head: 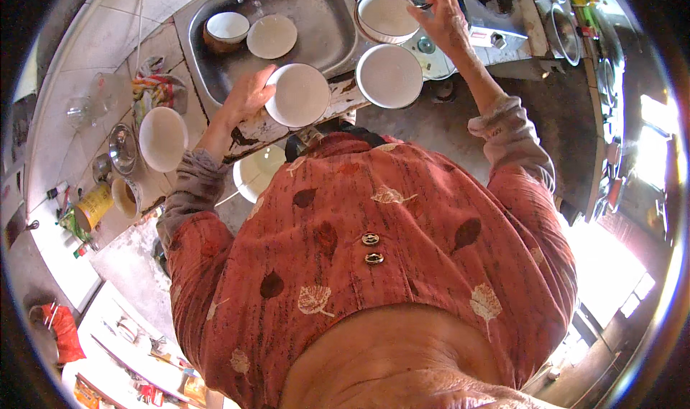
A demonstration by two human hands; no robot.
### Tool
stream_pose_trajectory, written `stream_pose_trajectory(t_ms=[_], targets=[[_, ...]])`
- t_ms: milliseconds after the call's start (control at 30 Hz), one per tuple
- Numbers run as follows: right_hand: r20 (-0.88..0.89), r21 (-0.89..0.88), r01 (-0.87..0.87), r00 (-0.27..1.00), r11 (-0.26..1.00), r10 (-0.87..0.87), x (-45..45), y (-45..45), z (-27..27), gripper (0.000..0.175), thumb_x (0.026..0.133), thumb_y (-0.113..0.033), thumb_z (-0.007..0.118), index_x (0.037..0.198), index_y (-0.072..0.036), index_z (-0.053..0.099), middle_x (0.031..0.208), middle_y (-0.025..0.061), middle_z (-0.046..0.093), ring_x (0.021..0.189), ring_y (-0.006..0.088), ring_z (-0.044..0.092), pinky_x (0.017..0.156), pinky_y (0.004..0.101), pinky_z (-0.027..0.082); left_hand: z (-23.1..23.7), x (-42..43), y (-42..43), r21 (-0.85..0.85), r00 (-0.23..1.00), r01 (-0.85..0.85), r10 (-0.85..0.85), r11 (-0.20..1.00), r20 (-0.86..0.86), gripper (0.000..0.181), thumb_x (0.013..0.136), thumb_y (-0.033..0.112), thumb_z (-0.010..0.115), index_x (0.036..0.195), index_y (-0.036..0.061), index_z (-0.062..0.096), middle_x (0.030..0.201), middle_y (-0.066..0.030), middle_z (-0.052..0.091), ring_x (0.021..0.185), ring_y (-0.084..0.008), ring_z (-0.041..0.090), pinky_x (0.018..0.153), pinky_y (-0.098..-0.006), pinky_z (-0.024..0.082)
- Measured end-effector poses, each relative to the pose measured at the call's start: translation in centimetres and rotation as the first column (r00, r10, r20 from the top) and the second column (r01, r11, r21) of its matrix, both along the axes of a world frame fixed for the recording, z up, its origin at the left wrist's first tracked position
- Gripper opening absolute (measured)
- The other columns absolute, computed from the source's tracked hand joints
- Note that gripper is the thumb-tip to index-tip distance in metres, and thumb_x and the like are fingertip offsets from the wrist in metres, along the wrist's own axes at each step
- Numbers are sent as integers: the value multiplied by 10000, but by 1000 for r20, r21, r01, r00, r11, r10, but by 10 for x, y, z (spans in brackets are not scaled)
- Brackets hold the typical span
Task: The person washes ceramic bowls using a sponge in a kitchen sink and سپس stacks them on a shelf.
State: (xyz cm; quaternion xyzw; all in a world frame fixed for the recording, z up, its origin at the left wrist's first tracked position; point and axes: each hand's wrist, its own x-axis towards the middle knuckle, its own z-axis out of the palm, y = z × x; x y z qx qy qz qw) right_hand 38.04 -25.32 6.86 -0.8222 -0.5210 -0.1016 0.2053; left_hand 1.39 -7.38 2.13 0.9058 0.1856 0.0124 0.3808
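Note:
My left hand grips the rim of a white bowl over the front edge of the sink counter. My right hand is closed on a thin dark handle beside a round white-lined vessel; whether the handle belongs to that vessel I cannot tell. Just below it, at the counter's edge, sits another white bowl. Inside the steel sink are a small white bowl, resting on something brown, and a round white dish.
A white bowl, a striped cloth, a steel bowl and a yellow can stand along the left counter. A stove with a knob lies at the right. A pale basin is below the counter edge.

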Motion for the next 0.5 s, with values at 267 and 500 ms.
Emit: stream_pose_trajectory(t_ms=[267,500], targets=[[-380,-380,-59,920,923,-98,20,18,-17,432,646,-260,685,921,7,486,835,209,627,822,368,627,735,434,490,6,-10,-3,-133,984,-15,-9,991,-176,408,820,344,546,1064,18,535,909,-236,601,846,-387,579,729,-430,440],[-349,-187,-148,934,971,75,12,34,22,237,723,-147,626,886,-20,511,740,166,625,650,280,646,621,371,520,47,21,13,-182,969,-240,247,953,14,461,839,412,568,1122,49,537,880,-148,624,825,-241,607,696,-327,471]])
